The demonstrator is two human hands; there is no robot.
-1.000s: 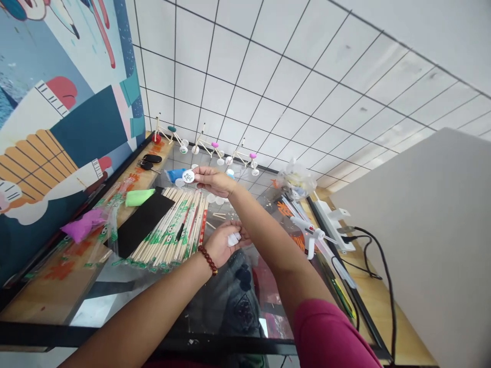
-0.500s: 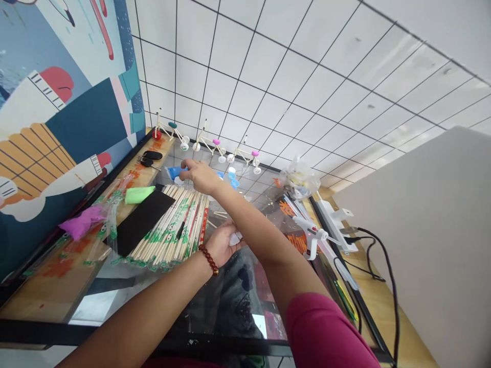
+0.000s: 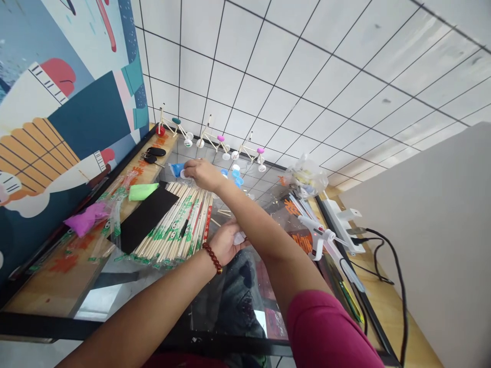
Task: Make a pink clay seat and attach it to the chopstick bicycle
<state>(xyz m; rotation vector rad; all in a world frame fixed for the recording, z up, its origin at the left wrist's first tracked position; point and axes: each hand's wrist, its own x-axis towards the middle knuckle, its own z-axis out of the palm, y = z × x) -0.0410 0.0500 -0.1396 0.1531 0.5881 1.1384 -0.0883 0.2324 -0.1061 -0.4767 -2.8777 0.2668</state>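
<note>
My left hand (image 3: pixel 226 241), with a brown bead bracelet at the wrist, is closed around a small white piece (image 3: pixel 239 237); the right forearm partly covers it, so its kind is unclear. Crossing over it, my right hand (image 3: pixel 203 175) reaches to the far left side of the glass table. Its fingertips are closed on the edge of a white bottle cap (image 3: pixel 183 175). A blue packet (image 3: pixel 176 169) lies right beside that cap. Under the right wrist spreads a row of wrapped chopsticks (image 3: pixel 172 225), and a black sheet (image 3: pixel 143 220) lies against them.
Three little stick models with cap wheels (image 3: pixel 248 149) stand along the back. Blue and white caps (image 3: pixel 237 179) lie near them. At right are a glue gun (image 3: pixel 320 237), a power strip (image 3: pixel 341 220) with cables, and a plastic bag (image 3: pixel 306 176). Green (image 3: pixel 142 192) and purple packets (image 3: pixel 87 219) lie left.
My right hand's fingers have come down and closed on the white cap beside the blue packet. My left hand keeps its hold. The whole view has shifted slightly.
</note>
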